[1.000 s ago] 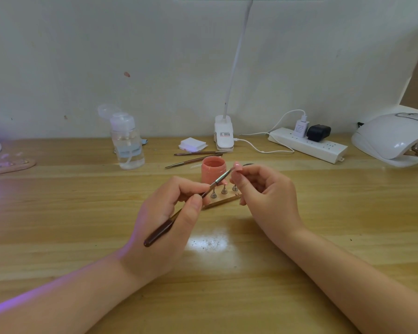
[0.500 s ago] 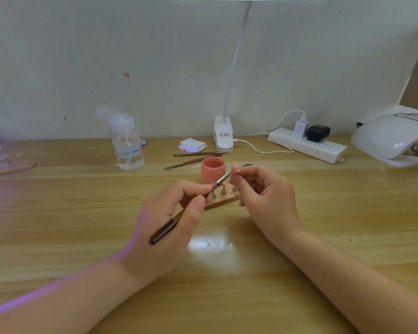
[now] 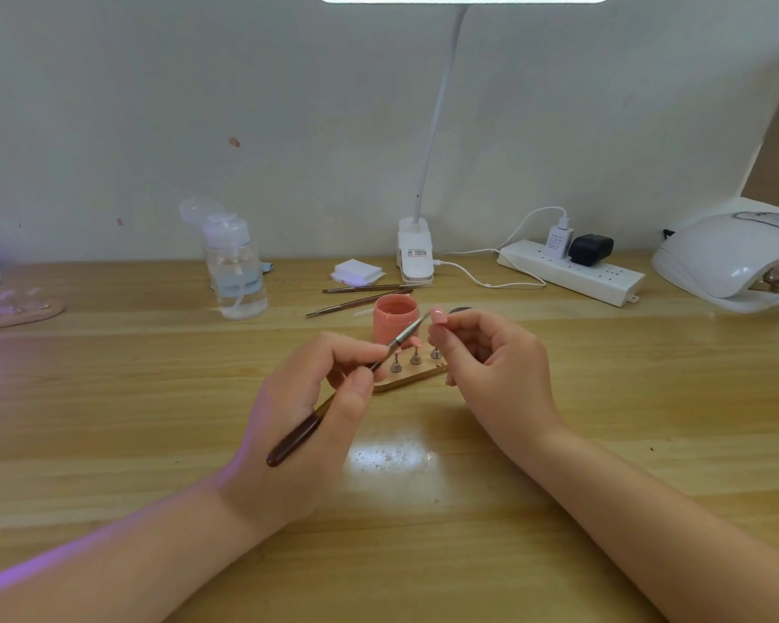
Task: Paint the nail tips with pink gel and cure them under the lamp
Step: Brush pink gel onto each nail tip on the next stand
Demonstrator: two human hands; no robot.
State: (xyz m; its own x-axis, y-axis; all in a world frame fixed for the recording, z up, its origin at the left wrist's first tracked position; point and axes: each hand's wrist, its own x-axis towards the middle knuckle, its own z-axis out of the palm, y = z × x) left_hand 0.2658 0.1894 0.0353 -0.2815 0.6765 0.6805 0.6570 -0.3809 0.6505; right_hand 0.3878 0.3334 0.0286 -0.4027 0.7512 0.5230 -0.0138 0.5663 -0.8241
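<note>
The left hand pinches the brush, its long axis running toward two o'clock, bristles touching the pink nail tip pinched by the right hand just above the holder.

On the wooden worktop, the pink gel jar stands just behind the small wooden nail stand. Two thin brushes lie behind the jar; the clear pump bottle stands left, the white dome curing lamp far right.
</note>
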